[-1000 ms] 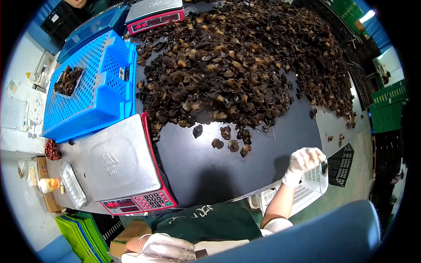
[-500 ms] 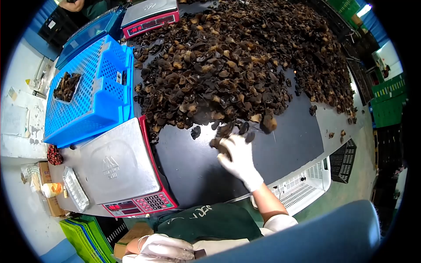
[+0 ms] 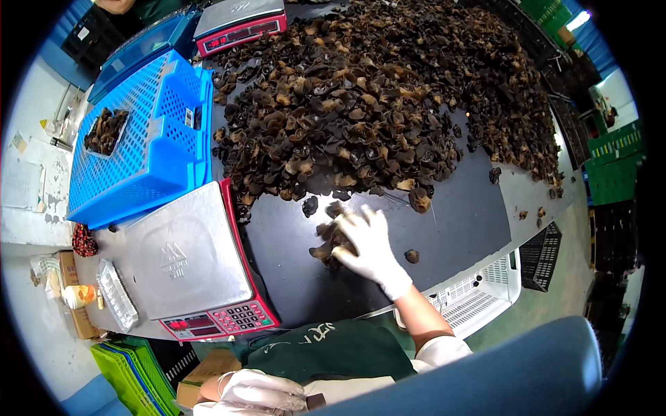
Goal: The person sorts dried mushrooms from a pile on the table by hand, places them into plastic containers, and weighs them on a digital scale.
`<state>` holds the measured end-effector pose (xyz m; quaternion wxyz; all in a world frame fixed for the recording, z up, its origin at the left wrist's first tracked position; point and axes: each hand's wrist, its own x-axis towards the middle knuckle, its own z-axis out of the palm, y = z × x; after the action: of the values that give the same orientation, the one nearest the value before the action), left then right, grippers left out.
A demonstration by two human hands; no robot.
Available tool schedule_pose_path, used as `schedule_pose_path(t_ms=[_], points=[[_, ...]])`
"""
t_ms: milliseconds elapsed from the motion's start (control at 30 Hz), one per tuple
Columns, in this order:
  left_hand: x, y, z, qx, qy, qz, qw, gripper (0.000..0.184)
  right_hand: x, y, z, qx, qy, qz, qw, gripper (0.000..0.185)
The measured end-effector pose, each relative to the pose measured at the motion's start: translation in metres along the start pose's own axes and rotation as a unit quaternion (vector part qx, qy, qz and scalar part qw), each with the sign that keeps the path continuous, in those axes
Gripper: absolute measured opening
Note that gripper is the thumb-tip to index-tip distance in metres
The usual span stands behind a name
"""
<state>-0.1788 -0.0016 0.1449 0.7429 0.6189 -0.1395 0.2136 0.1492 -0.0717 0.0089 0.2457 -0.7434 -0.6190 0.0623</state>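
Note:
My right hand (image 3: 371, 248), in a white glove, reaches over the dark work surface with fingers spread. Several dark brown wood ear mushrooms (image 3: 325, 251) lie against and partly under its fingers and thumb. Just beyond is a big heap of wood ear mushrooms (image 3: 340, 132). One loose mushroom (image 3: 411, 256) lies to the right of the hand, another (image 3: 310, 206) to its left. Low in the view, my left hand (image 3: 260, 392), also gloved in white, rests against my body with its fingers together and folded. What it holds, if anything, cannot be made out.
On the left is a red-framed scale (image 3: 187, 256), a clear plastic tray (image 3: 118, 297) beside it. An upturned blue crate (image 3: 139, 139) bears a tray of mushrooms (image 3: 106, 132). A second scale (image 3: 239, 26) stands farther back. Below the table edge sits a white crate (image 3: 479, 295).
My right hand has moved slightly left and nearer, bringing a small cluster of mushrooms away from the heap's edge. A single mushroom now shows to its right. My left hand stays put.

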Motion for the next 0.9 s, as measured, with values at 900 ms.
schedule_pose_path(t_ms=[900], points=[[-0.034, -0.012, 0.004, -0.019, -0.007, -0.049, 0.999, 0.027, -0.025, -0.021, -0.032, 0.225, -0.007, -0.068, 0.972, 0.015]])
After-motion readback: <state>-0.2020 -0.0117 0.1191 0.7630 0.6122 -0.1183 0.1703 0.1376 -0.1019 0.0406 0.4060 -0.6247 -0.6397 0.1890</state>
